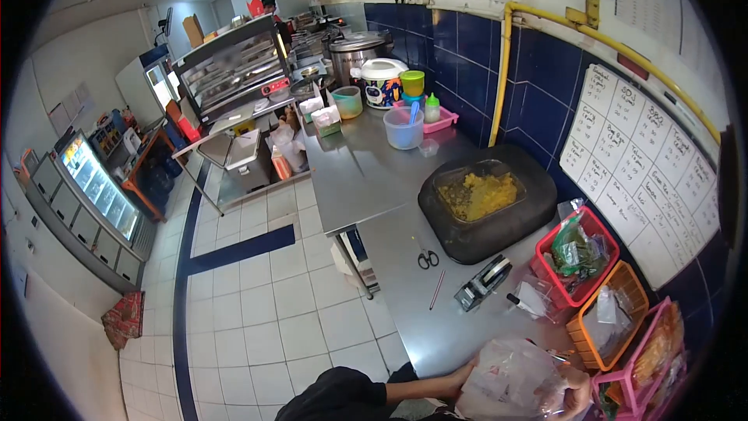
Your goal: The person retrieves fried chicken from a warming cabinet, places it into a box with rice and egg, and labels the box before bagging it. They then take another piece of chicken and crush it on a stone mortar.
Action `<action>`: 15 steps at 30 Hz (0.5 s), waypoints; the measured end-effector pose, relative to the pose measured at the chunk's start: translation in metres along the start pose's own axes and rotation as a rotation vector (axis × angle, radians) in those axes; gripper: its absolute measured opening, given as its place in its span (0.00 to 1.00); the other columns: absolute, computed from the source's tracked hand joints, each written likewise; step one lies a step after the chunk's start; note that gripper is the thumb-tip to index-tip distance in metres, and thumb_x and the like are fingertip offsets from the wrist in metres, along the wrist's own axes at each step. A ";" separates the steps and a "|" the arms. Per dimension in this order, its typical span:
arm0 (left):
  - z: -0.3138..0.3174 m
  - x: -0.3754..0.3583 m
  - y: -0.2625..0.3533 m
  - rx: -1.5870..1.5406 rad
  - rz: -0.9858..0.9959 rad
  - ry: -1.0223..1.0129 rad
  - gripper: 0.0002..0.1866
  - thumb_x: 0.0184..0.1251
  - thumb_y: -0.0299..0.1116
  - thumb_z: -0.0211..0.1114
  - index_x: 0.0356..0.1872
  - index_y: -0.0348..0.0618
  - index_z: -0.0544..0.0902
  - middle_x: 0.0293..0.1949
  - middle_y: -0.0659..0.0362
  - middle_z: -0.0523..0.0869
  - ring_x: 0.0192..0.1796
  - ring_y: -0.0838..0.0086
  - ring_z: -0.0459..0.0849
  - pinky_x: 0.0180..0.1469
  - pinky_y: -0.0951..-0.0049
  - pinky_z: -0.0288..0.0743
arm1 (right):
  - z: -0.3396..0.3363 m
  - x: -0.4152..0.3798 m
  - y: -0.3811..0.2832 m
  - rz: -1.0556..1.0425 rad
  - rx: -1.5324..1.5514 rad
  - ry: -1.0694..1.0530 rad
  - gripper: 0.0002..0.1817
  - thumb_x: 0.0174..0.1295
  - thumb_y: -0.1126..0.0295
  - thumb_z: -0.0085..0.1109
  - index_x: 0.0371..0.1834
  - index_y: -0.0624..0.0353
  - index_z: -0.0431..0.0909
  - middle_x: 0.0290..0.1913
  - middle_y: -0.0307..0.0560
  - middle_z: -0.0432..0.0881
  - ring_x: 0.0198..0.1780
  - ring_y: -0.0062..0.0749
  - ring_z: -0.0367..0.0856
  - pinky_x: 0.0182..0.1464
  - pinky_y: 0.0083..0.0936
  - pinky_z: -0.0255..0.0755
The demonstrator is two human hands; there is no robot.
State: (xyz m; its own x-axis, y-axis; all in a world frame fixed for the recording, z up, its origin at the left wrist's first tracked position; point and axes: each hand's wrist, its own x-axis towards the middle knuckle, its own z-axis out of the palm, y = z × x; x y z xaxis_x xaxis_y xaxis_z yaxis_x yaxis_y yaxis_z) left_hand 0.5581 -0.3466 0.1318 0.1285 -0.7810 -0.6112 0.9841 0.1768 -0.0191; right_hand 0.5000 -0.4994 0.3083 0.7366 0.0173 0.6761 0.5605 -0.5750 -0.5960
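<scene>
A clear plastic bag [505, 378] is held low over the near end of the steel table. At its left edge is my left hand [465, 375], with most of its fingers hidden behind the plastic. My right hand [575, 391] curls closed on the bag's right side. Just beyond the bag, a tape dispenser [483, 284], a pen [437, 290], black-handled scissors [428, 257] and a black marker [514, 299] lie on the metal. Close to my right hand stands a pink basket [623, 386] with packets in it.
A red basket [600, 261] and an orange basket [580, 335] hold plastic bags along the wall. Farther back, a black tub [538, 183] contains yellow food [481, 196]. A rice cooker [383, 84] and a blue container [404, 134] stand beyond. One person is in the far background.
</scene>
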 end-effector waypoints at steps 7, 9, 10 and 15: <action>-0.019 0.003 0.004 -0.079 0.049 0.005 0.47 0.56 0.73 0.40 0.67 0.45 0.60 0.65 0.53 0.65 0.67 0.60 0.62 0.67 0.56 0.54 | 0.003 0.005 0.004 0.005 -0.022 0.029 0.16 0.36 0.67 0.71 0.15 0.56 0.69 0.11 0.36 0.65 0.12 0.26 0.65 0.19 0.22 0.56; -0.021 0.006 0.003 -0.060 0.068 0.017 0.47 0.56 0.73 0.40 0.67 0.45 0.59 0.66 0.53 0.64 0.67 0.60 0.61 0.67 0.57 0.53 | 0.004 0.006 0.006 0.006 -0.026 0.028 0.16 0.36 0.67 0.71 0.15 0.56 0.69 0.11 0.35 0.65 0.12 0.26 0.65 0.19 0.22 0.56; -0.021 0.007 0.004 -0.053 0.085 0.019 0.47 0.56 0.73 0.40 0.67 0.45 0.59 0.66 0.53 0.63 0.68 0.61 0.60 0.67 0.57 0.53 | 0.005 0.005 0.008 0.004 -0.021 0.021 0.16 0.36 0.67 0.71 0.15 0.56 0.69 0.11 0.35 0.65 0.12 0.26 0.65 0.19 0.22 0.56; -0.024 0.013 0.006 -0.024 0.166 0.001 0.49 0.55 0.74 0.40 0.68 0.44 0.56 0.68 0.53 0.60 0.69 0.61 0.57 0.68 0.58 0.51 | 0.007 0.006 0.012 -0.013 -0.020 0.042 0.16 0.35 0.68 0.71 0.14 0.55 0.69 0.10 0.35 0.64 0.11 0.26 0.64 0.18 0.22 0.55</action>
State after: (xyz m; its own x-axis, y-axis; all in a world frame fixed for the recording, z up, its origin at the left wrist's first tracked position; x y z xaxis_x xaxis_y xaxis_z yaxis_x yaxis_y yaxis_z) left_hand 0.5627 -0.3417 0.1049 0.2887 -0.7396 -0.6080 0.9462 0.3172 0.0633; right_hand 0.5137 -0.5005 0.3024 0.7127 -0.0089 0.7014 0.5620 -0.5911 -0.5786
